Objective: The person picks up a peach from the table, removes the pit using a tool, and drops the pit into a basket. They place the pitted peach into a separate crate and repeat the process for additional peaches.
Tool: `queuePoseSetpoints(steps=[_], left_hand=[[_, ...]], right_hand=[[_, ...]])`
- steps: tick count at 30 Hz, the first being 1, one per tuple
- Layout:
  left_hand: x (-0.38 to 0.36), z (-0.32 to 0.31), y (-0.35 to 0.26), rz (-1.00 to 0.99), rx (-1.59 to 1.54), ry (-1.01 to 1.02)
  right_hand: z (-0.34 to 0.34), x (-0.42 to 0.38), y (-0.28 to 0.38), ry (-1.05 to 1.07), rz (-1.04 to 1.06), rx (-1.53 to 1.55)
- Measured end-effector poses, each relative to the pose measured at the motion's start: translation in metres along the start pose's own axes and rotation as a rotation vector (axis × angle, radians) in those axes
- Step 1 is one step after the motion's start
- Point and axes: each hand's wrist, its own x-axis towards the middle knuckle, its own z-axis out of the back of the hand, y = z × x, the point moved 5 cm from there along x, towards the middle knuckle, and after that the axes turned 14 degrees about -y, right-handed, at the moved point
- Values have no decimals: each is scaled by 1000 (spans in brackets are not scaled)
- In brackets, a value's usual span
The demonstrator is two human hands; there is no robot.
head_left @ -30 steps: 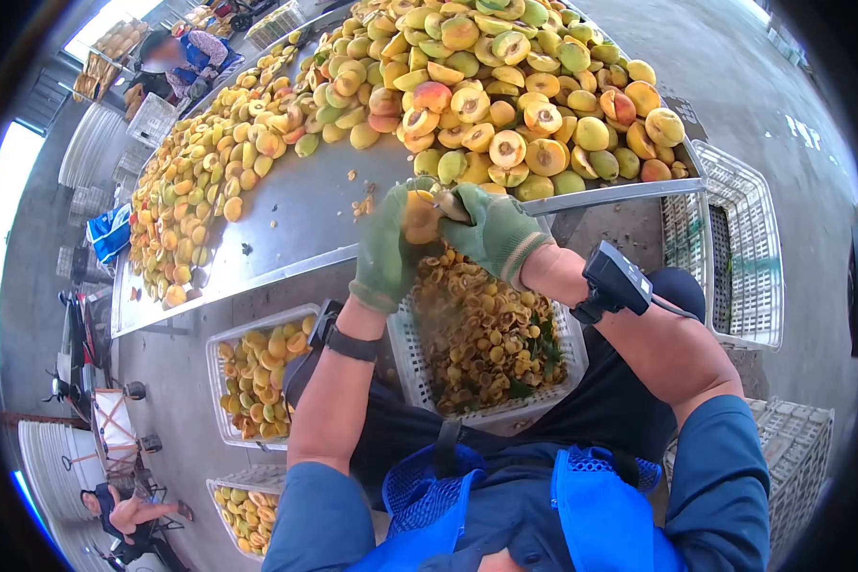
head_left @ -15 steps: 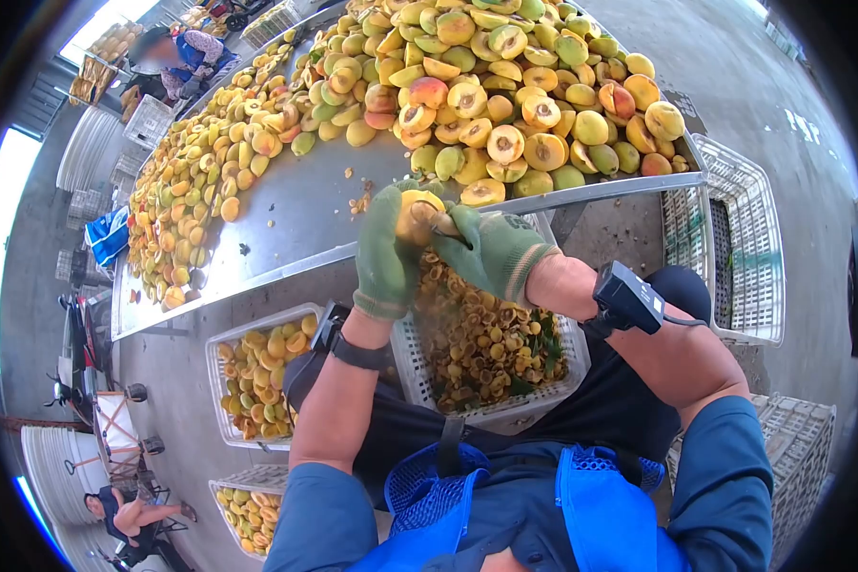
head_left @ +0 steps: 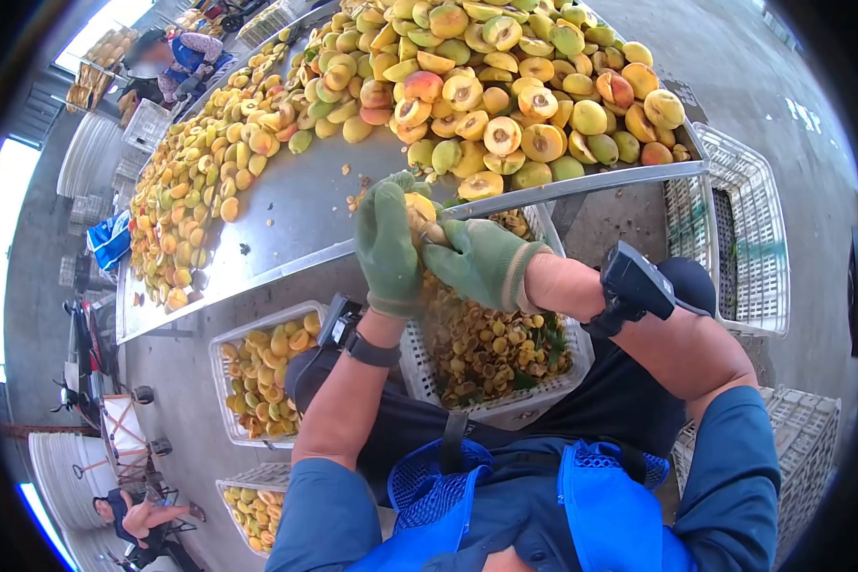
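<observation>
My left hand (head_left: 389, 250), in a green glove, is closed around a yellow peach half (head_left: 419, 208) above the front edge of a metal table. My right hand (head_left: 481, 259), gloved alike, is closed against the fruit on a small tool with a brown rounded end (head_left: 434, 233); its working end is hidden. Under both hands, between my knees, a white crate (head_left: 418, 367) holds peach pits and scraps (head_left: 496, 348). Just beyond the hands a heap of halved peaches (head_left: 505, 105) lies on the metal table (head_left: 300, 195).
Crates of peach halves (head_left: 269, 367) stand at lower left. White slotted crates (head_left: 748, 229) stand to the right, with another crate (head_left: 791, 439) at lower right. Across the table a person (head_left: 186, 62) in a blue vest bends forward. Another person (head_left: 143, 520) sits at far lower left.
The right hand has turned and shifted slightly down and left against the peach half, and the brown end shows less. The left hand keeps its hold on the fruit. The view has shifted slightly.
</observation>
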Motion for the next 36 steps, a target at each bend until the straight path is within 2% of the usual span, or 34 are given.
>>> queuePoseSetpoints(steps=[3, 6, 9, 11, 12, 14, 17, 19, 21, 23, 26, 27, 28, 29, 30, 31, 32, 33, 36], left_hand=[[-5, -3, -4, -51, 20, -62], [-5, -2, -4, -77, 19, -77], [-6, -1, -4, -118, 71, -44], [-8, -6, -4, -80, 105, -23], [-7, -7, -3, -153, 147, 6], [-5, -2, 0, -300, 234, 63], [-5, -2, -2, -136, 203, 83], [-8, -4, -10, -419, 380, 110], [-11, -10, -18, -473, 421, 116], [-12, -10, -21, -296, 328, 96], [-10, -3, -16, -378, 353, 133], [-10, 2, -14, -411, 456, 136], [-10, 6, -13, -445, 556, 141], [-12, 7, -5, -330, 456, 105], [-13, 8, 3, -220, 350, 60], [-11, 4, -3, -318, 375, 138], [-8, 5, -2, -370, 451, 148], [-17, -3, -11, -71, 237, 61], [-15, -1, -18, -140, 285, 79]], right_hand=[[6, -5, 18, 169, -261, 147], [17, -7, 31, 320, -477, 126], [19, -10, 30, 358, -548, 99], [-4, -1, -9, 138, -182, -63], [-5, 2, -4, 28, 1, -142], [3, -5, 2, 192, -217, -23], [15, -12, 17, 356, -418, 27], [20, -13, 18, 431, -491, 64], [24, -15, 18, 504, -547, 150], [27, -15, 19, 540, -535, 223], [30, -16, 14, 603, -550, 404], [26, -16, 9, 628, -563, 477], [12, -11, 1, 615, -305, 439], [-6, -9, -12, 587, -52, 382], [3, -9, -5, 575, -99, 312], [12, -9, 3, 565, -147, 244], [23, -18, 18, 562, -510, 232], [27, -18, 20, 595, -509, 291], [21, -16, 19, 650, -474, 365]])
